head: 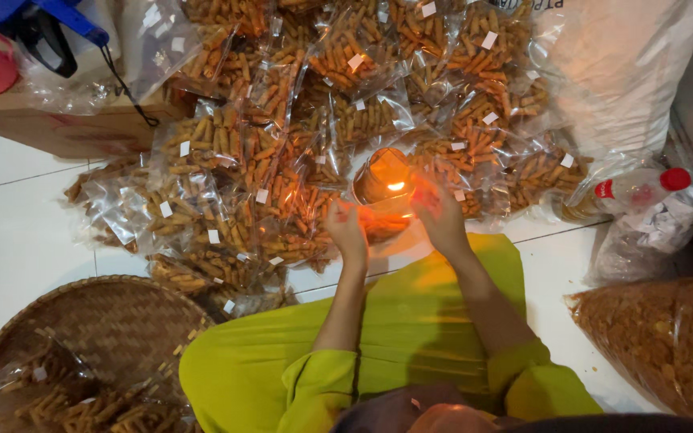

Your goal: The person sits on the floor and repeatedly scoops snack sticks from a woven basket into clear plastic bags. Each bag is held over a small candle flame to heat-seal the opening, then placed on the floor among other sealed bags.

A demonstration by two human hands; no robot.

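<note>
I sit on the floor in lime-green clothing. My left hand point(348, 231) and my right hand point(440, 216) each grip an end of a small clear snack bag point(385, 222) of orange-brown sticks, held low in front of me. Just beyond it a small flame point(395, 186) glows orange beside a clear cone-shaped cover point(378, 172). The light washes over both hands and the bag. The bag's edge nearest the flame is blurred by glare.
A large heap of filled clear snack bags point(282, 136) with white labels covers the white tile floor ahead. A woven basket tray point(114, 321) with more bags lies at the left. At the right are a big sack of snacks point(667, 337), a bottle point(635, 191) and a cardboard box point(66, 128).
</note>
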